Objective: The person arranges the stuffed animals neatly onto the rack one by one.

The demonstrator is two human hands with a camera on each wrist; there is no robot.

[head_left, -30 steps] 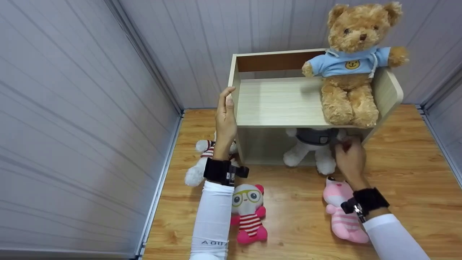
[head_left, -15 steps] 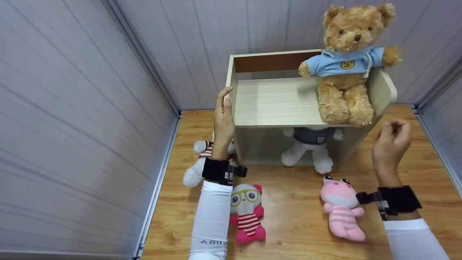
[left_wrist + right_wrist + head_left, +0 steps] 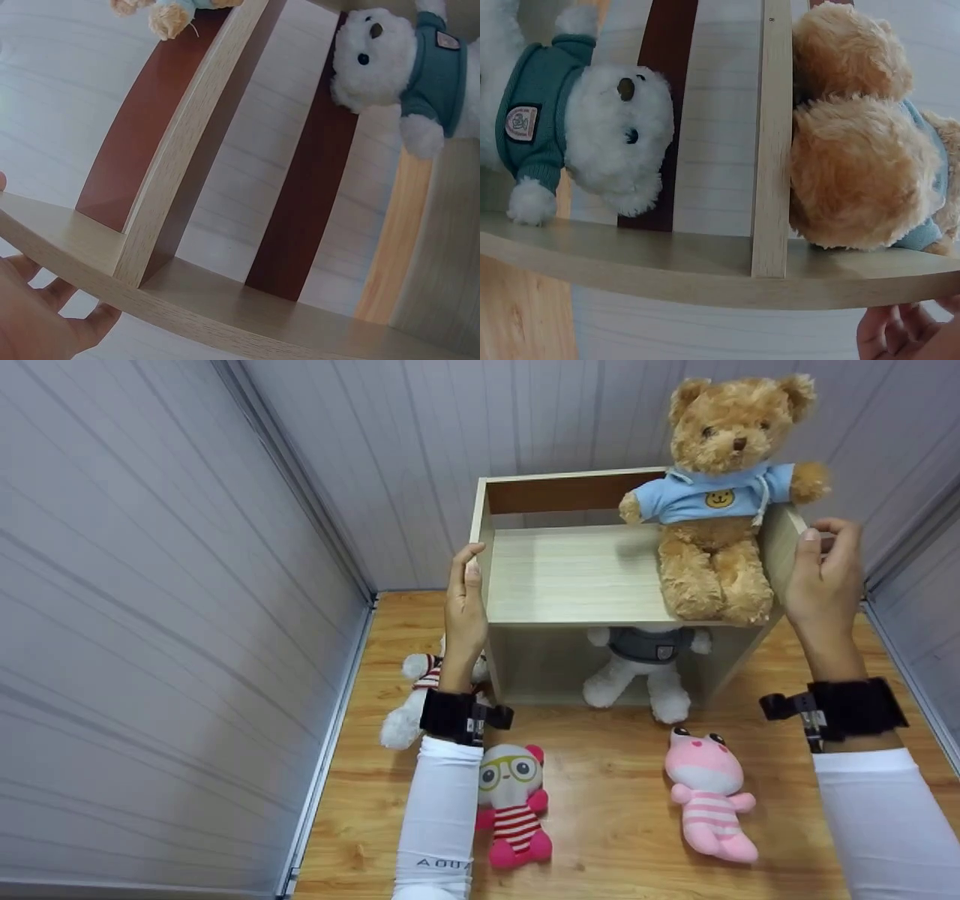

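Both arms are reaching forward in white sleeves with black bands at the wrists. The left hand (image 3: 465, 611) is standing upright, fingers straight and pressing flat, thumb alongside. The right hand (image 3: 823, 581) is lifting higher, fingers bending over an edge, thumb in front, wrist angling slightly inward.

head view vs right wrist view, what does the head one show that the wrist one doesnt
Only the head view shows the pink plush and the red-striped plush with glasses lying on the wooden floor, a striped white plush behind the left forearm, and the left hand on the shelf's left side panel.

Only the right wrist view shows the white bear's face up close.

Both show the wooden shelf, the brown bear in a blue hoodie on its upper level, the white bear in a dark sweater below, and the right hand at the right panel.
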